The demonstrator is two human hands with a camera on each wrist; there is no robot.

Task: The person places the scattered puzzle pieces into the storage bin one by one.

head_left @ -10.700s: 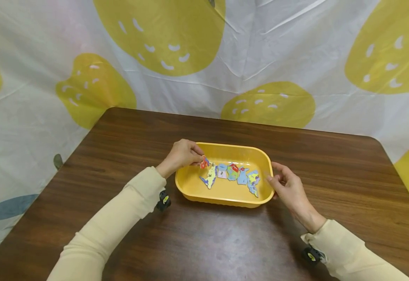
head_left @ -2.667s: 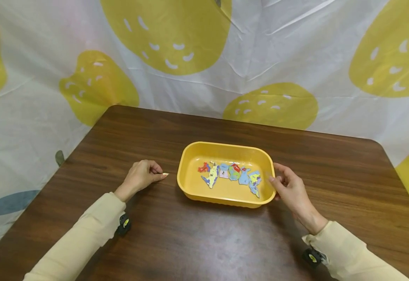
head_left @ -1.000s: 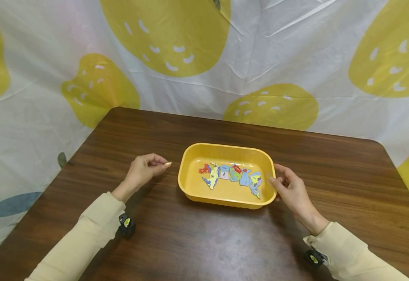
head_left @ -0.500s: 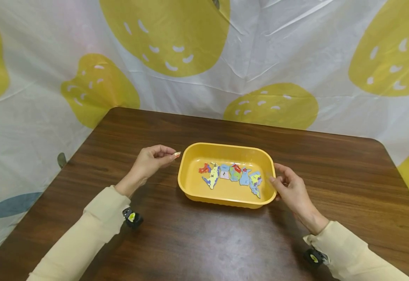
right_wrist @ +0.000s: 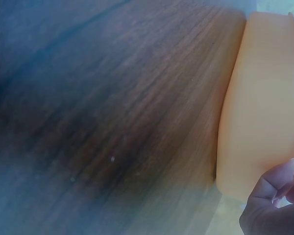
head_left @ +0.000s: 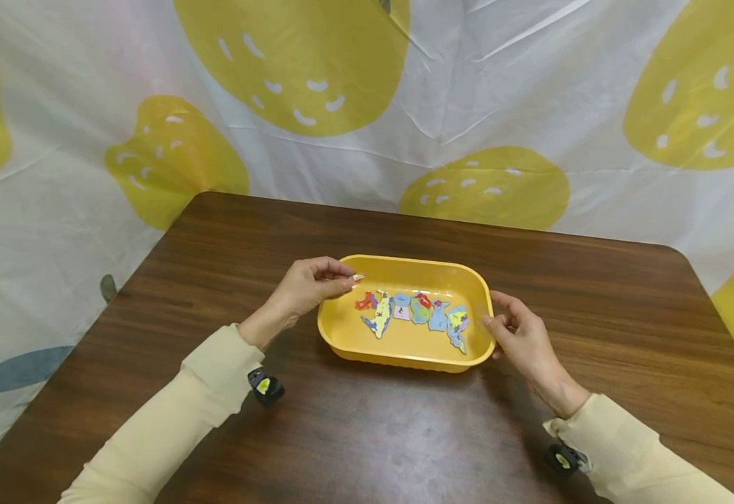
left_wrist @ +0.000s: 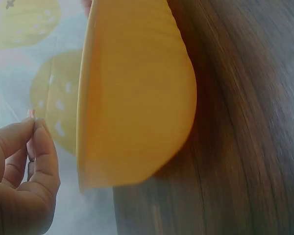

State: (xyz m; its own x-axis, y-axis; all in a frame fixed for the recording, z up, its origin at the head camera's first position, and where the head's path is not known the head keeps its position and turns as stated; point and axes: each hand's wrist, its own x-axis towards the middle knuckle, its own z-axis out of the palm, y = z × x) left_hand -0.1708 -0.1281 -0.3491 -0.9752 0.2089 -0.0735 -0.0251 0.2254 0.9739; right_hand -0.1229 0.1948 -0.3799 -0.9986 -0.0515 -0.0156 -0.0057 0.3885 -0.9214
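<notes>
My left hand (head_left: 304, 290) is over the left rim of a yellow plastic tray (head_left: 398, 355), pinching a small flat puzzle piece (head_left: 357, 277) between thumb and fingers. In the left wrist view only the thin edge of that piece (left_wrist: 31, 113) sticks out past the fingertips. Inside the tray lies a row of cut-out, map-shaped puzzle pieces: a red and purple one (head_left: 365, 302) at the left, a yellow one (head_left: 379, 318) beside it, then several blue, pink and green ones. My right hand (head_left: 521, 343) grips the tray's right end, its thumb on the rim.
The tray stands on a dark wooden table (head_left: 405, 434). A white cloth (head_left: 316, 164) printed with large yellow shapes hangs behind the table and along its left side. Each wrist carries a small black camera (head_left: 267, 387).
The red and purple piece, earlier in my left hand, now lies in the tray. My left hand has since moved from the table at left to the tray's rim with another piece. The right hand stays.
</notes>
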